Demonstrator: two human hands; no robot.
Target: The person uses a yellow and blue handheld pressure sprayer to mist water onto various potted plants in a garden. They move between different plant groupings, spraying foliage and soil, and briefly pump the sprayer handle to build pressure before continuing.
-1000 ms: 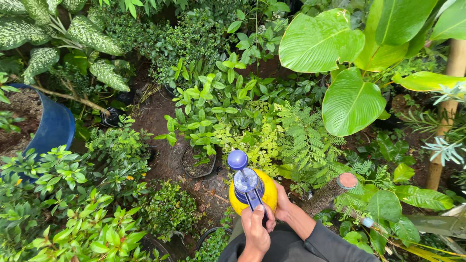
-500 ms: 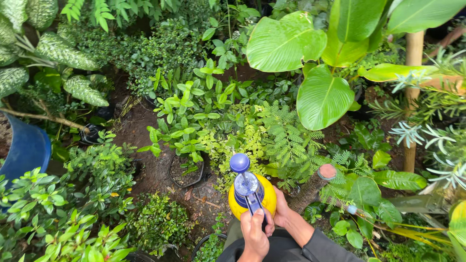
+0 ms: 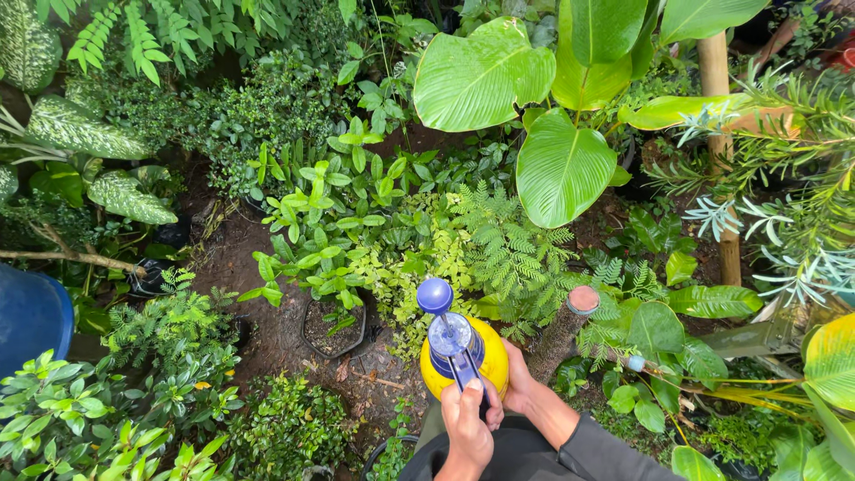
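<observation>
Step in hand, by look of it: working pump sprayer over garden bed. Yellow spray bottle held low centre of view, blue pump head on top, nozzle aimed at ferns and small-leaved plants ahead. Right hand wrapped round bottle body, grip closed on it. Left hand closed over blue handle at rear. Empty black pot on soil, left of bottle. Next move likely calls for firm squeeze of handle, steady aim at foliage.

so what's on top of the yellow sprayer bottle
A blue pump cap with a round knob tops the yellow sprayer bottle. The left hand grips its handle; fingers cover the trigger.
</observation>
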